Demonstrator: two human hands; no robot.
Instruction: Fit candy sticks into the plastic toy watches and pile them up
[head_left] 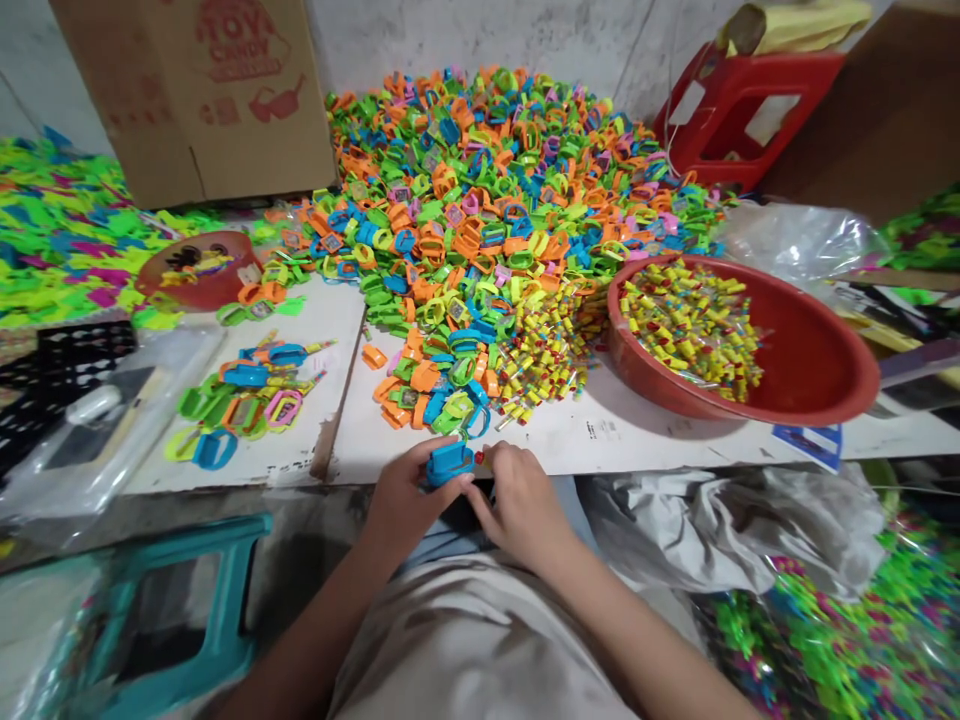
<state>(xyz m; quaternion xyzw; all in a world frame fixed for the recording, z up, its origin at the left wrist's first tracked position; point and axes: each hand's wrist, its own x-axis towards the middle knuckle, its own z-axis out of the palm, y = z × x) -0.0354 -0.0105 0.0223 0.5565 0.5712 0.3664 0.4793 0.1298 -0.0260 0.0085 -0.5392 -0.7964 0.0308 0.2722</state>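
At the table's front edge, my left hand (415,490) is closed around a blue toy watch (450,460), gripped between thumb and fingers. Close beside it, my right hand (517,490) pinches a small yellow wrapped candy; its red end (480,457) points at the watch and the rest is mostly hidden by my fingers. Just beyond my hands lies a large heap of toy watches (450,220) in orange, green, blue, yellow and pink. Small yellow wrapped candies (544,350) with red ends are piled at its near right side.
A red basin (817,350) holding more candies stands at right. Several watches with candies (244,385) lie on the white table (292,465) at left. A small red bowl (199,285), a cardboard box (202,110), a red stool (750,115) and a teal stool (240,590) surround the workspace.
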